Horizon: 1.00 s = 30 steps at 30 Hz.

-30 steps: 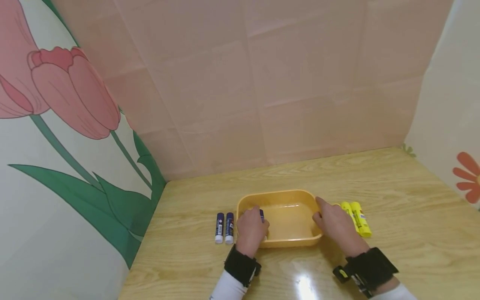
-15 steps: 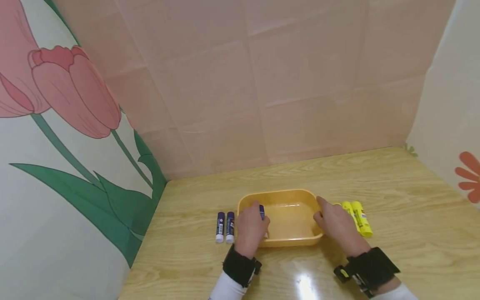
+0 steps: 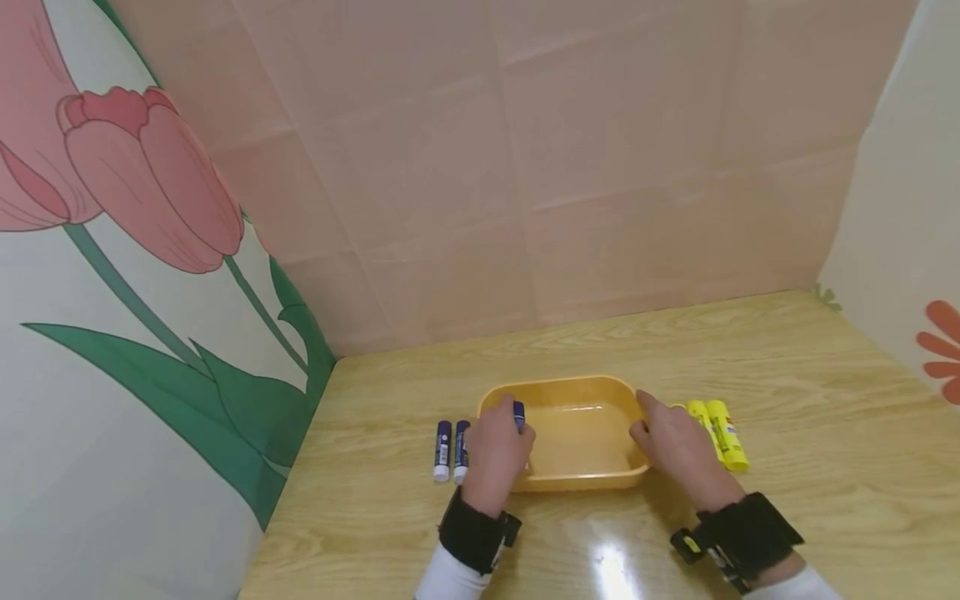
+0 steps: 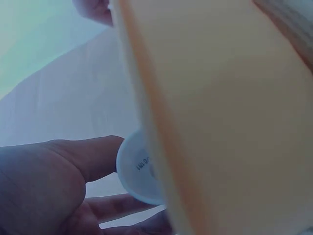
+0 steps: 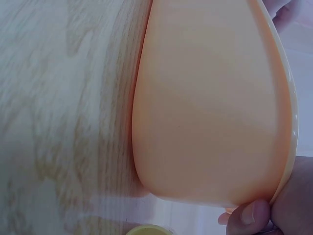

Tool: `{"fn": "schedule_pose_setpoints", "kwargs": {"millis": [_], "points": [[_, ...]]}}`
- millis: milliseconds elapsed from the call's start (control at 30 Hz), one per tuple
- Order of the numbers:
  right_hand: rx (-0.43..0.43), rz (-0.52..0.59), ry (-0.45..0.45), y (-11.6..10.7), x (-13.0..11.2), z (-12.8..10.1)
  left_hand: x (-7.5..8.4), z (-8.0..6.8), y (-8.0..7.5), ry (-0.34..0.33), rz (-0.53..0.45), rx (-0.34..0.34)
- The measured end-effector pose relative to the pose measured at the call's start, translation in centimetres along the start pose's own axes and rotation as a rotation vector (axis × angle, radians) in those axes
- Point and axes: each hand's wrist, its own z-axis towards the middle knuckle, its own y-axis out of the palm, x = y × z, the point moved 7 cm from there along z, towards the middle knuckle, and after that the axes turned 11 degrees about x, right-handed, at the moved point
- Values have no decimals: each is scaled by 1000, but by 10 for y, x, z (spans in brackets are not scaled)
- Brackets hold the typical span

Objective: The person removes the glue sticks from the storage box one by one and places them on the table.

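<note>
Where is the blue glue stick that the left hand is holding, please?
In the head view, the blue glue stick sits in the left hand, over the orange tray's left edge.

A small staged booth, not a lived-in room. A wooden table (image 3: pixel 787 392) sits boxed in by creased pink paper backdrop (image 3: pixel 525 167) behind, and side panels printed with a large tulip (image 3: pixel 142 175) and an orange flower (image 3: pixel 941 342). Glue sticks (image 3: pixel 450 450) suggest craft work.

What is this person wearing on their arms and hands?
Both hands are bare: the left hand and right hand have no gloves. Each wrist carries a black strap; the right one has a small yellow part. White sleeves begin behind the straps.
</note>
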Motion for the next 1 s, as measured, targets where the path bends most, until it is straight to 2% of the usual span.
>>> {"fn": "schedule_pose_setpoints", "kwargs": {"millis": [267,667,1000], "points": [[9,6,-17,-2,-1,1,-6,-1,-15,-4,-21,26],[-4,2,-5,-1,-1,0,-18,1,-32,-8,19,67],[-6,3,-4,-1,-1,-1,-36,7,-43,-130,23,-1]]}}
